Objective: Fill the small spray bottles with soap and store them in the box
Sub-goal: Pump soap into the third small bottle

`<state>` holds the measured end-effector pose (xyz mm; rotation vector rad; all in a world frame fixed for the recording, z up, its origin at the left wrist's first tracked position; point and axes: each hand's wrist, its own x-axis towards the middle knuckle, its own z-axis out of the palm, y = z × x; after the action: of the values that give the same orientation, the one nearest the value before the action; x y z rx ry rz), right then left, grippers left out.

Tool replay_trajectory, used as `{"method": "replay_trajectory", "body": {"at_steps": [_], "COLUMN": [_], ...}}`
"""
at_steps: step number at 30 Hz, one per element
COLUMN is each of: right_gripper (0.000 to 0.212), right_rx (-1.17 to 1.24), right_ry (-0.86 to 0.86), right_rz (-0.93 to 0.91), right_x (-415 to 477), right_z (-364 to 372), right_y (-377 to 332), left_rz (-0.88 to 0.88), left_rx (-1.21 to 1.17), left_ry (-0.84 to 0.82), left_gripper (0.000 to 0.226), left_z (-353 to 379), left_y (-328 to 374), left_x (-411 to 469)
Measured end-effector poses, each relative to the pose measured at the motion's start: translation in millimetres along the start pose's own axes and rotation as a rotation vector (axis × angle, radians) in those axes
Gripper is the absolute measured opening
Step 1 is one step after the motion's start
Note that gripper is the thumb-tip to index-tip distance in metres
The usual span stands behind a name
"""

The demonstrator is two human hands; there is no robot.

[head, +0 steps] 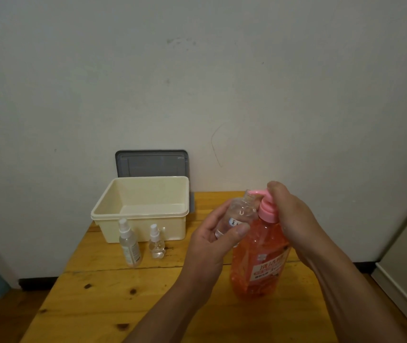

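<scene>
My left hand (216, 240) grips a small clear bottle (239, 214) with its cap off, tilted so its open neck sits right under the pink pump nozzle (257, 193). The large orange soap bottle (261, 258) stands on the wooden table (103, 293). My right hand (290, 216) wraps over the pump head from the right. Two more small clear spray bottles stand capped in front of the box: a tall one (129, 243) and a short round one (156, 243). The cream box (140, 209) is open, and nothing shows inside it.
A grey lid (151, 163) leans against the wall behind the box. The table's left edge drops to the floor. A pale cabinet side (405, 256) stands at the right.
</scene>
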<state>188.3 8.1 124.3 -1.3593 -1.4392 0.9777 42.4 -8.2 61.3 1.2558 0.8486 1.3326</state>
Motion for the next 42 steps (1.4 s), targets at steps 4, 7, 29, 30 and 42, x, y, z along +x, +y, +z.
{"method": "replay_trajectory", "body": {"at_steps": [4,7,29,30,42], "right_gripper": [0.059,0.056,0.057,0.059,0.060], "right_rx": [0.029,0.098,0.112,0.105,0.080], "right_ry": [-0.015,-0.020,-0.005,-0.007,0.001], "right_rz": [-0.003,-0.017,-0.031,-0.028,0.003], "right_x": [2.2,-0.3,1.4,1.8,0.5], "right_z": [1.3,1.8,2.3,2.3,2.3], "right_y": [4.0,4.3,3.1,3.3,4.7], "left_rz": [0.003,0.009,0.018,0.016,0.000], "left_rx": [0.000,-0.010,0.008,0.005,0.008], "left_ry": [0.001,-0.007,-0.006,-0.005,0.008], "left_gripper": [0.054,0.056,0.054,0.053,0.054], "left_z": [0.0,1.9,2.3,2.3,0.8], "left_y": [-0.1,1.5,3.4,3.0,2.4], "left_x": [-0.3,0.2,-0.4,-0.1,-1.1]}}
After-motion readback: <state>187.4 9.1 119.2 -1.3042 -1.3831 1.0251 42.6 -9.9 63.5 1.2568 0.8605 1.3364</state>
